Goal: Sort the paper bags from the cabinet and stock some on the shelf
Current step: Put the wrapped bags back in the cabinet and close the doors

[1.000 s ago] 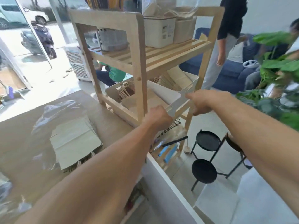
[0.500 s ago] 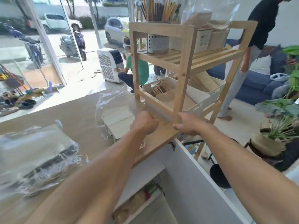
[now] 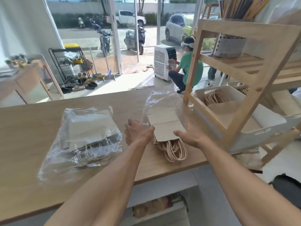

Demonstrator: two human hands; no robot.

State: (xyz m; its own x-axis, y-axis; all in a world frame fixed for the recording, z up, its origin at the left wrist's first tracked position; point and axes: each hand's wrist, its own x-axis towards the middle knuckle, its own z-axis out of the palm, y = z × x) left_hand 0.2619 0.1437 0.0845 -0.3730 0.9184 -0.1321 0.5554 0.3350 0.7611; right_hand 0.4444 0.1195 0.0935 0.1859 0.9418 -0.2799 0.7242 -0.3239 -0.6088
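Observation:
A stack of brown paper bags (image 3: 164, 126) with twisted handles lies on the wooden counter (image 3: 32, 128), half inside a clear plastic wrap. My left hand (image 3: 138, 133) grips the stack's left edge together with the plastic. My right hand (image 3: 190, 136) rests against the stack's right side, fingers straight, thumb on the top bag. A second pack of bags (image 3: 88, 136), fully wrapped in plastic, lies to the left. The wooden shelf (image 3: 241, 111) stands at the right, with a white bin (image 3: 267, 132) of paper bags on its lower level.
A grey holder of sticks (image 3: 231, 46) sits on the shelf's upper level. Below the counter's near edge an open cabinet (image 3: 159, 207) holds more bags. A person in green (image 3: 187, 70) crouches beyond the counter by a white cooler (image 3: 164, 62).
Both hands left the white bin on the shelf and came back to the half-wrapped stack on the counter. The view swung left, off the shelf and over the counter.

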